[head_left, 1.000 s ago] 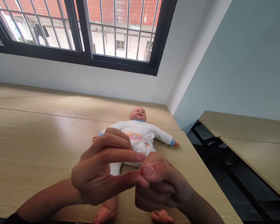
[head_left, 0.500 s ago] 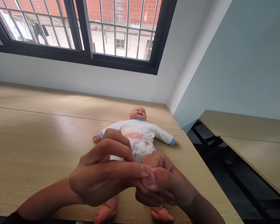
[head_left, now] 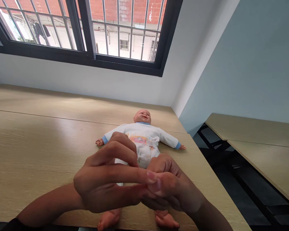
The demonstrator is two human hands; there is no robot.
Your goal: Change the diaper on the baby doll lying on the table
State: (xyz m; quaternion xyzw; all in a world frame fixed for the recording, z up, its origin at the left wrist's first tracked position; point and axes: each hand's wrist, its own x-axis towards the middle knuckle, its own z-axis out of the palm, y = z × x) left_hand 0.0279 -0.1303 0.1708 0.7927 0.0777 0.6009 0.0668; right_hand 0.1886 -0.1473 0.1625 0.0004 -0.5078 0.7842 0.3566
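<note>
A baby doll [head_left: 144, 138] in a white top with blue cuffs lies on its back on the wooden table [head_left: 38, 144], head away from me and bare feet near the front edge. My left hand [head_left: 106, 183] hovers over the doll's legs, fingers curled and pinched together at the tips. My right hand [head_left: 174, 189] is curled closed beside it, and the fingertips of both hands meet. Whatever they pinch is hidden between the fingers. The hands cover the doll's thighs and knees.
The table runs to a white wall under a barred black-framed window [head_left: 86, 32]. Its right edge drops to a dark gap [head_left: 216, 150] with black frames. Another wooden table [head_left: 255, 134] stands across that gap by the blue wall.
My right hand has sunk lower and turned so its thumb tucks under my left fingertips. My left fingers have closed flatter over it. The doll has stayed in place.
</note>
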